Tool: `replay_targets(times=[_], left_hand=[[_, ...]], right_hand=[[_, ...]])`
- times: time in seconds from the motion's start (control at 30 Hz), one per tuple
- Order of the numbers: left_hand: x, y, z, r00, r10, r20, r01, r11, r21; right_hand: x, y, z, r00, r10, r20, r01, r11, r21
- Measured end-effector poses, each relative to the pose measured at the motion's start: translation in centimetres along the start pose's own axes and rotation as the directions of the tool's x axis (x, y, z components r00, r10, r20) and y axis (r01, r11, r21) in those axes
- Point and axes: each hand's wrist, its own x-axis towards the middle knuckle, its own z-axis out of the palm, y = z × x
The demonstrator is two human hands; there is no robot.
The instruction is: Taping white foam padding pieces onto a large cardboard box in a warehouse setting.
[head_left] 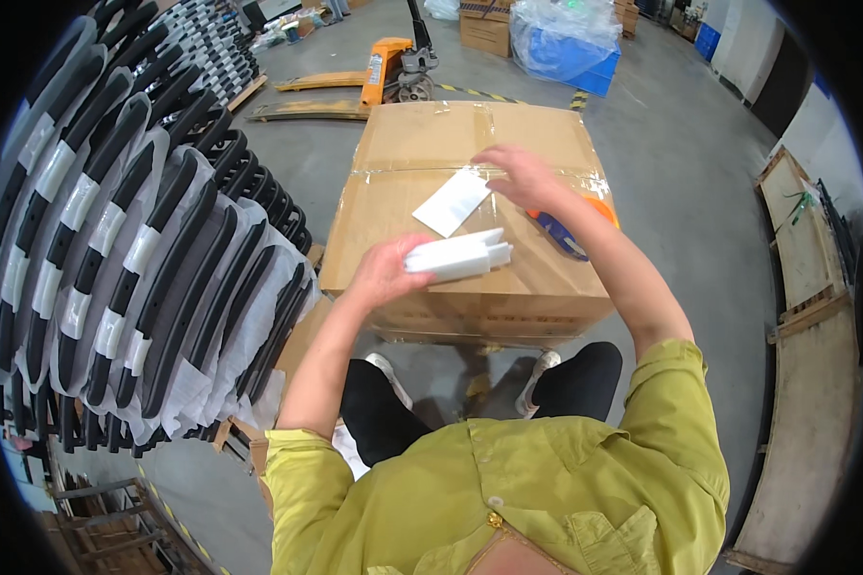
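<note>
My left hand [390, 272] is closed round a stack of white folded sheets [458, 256], held above the near part of a large cardboard box [374, 209]. Farther back, one flat white rectangular sheet [449, 203] lies on the box top. My right hand [521, 176] is just beside that sheet's far right corner, fingers apart and nothing visible in them. Under my right forearm sits an orange and blue tape dispenser [559, 235], partly hidden by the arm.
Stacked black curved frames [153, 259] with white wrapping crowd the left side. An orange pallet jack [385, 72] stands beyond the box. A plastic-covered blue crate [575, 69] is at the back, and wooden crates [805, 402] line the right.
</note>
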Motion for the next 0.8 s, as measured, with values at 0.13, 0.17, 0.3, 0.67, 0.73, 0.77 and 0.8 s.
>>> replay_targets(times=[0.13,0.17,0.3,0.67,0.73,0.77,0.8], left_hand=[[-0.6,-0.6,0.1,0.995,0.084,-0.062,-0.089,0.992,-0.086],[-0.6,-0.8,0.2,0.991,0.111,-0.078,-0.116,0.991,-0.064],[-0.3,-1.3,-0.1,0.991,0.108,-0.076,-0.11,0.994,-0.022],[2.6,-0.7,0.4,0.998,0.019,0.057,-0.016,0.998,-0.053],[1.6,-0.3,0.7,0.994,0.08,0.071,-0.073,0.993,-0.091],[1.0,-0.2,0.8,0.996,0.074,0.041,-0.07,0.995,-0.074],[0.5,-0.1,1.0,0.997,0.047,0.058,-0.044,0.998,-0.052]], right_hand=[[5.1,2.6,6.7,0.921,0.064,0.385,0.007,0.984,-0.178],[5.7,2.9,8.0,0.895,0.108,0.432,0.027,0.956,-0.293],[6.9,3.1,8.8,0.832,0.245,0.498,-0.017,0.908,-0.419],[2.4,2.5,6.9,0.945,0.182,0.271,-0.137,0.975,-0.177],[2.2,3.0,6.7,0.854,0.306,0.421,-0.22,0.945,-0.243],[2.3,3.0,6.6,0.764,0.415,0.494,-0.28,0.903,-0.324],[2.1,2.8,6.2,0.794,0.434,0.426,-0.264,0.877,-0.4]])
